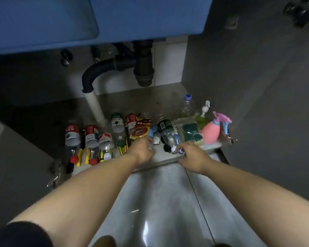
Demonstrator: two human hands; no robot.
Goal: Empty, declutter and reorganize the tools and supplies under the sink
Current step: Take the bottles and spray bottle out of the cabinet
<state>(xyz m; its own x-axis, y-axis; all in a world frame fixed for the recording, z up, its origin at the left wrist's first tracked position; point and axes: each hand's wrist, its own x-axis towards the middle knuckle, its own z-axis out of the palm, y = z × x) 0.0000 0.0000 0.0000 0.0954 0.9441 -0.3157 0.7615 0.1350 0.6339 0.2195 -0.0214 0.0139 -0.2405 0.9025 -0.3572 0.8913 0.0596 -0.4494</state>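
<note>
Several plastic bottles lie side by side on the cabinet floor (161,155) under the blue sink (96,20): red-labelled ones (72,136) at the left, a green-labelled one (117,125), and a dark-labelled one (166,129). My left hand (143,151) is curled around the end of a small clear bottle (151,146) in front of a red and yellow packet (141,130). My right hand (193,155) pinches a small blue and white item (180,150) beside the dark-labelled bottle's white cap (173,149).
A pink spray bottle (210,131), a green pump dispenser (202,118), packed sponges (189,132) and a purple-capped clear bottle (186,104) stand at the right. Yellow utility knives (79,155) lie between the left bottles. The black drain pipe (143,68) hangs above the back.
</note>
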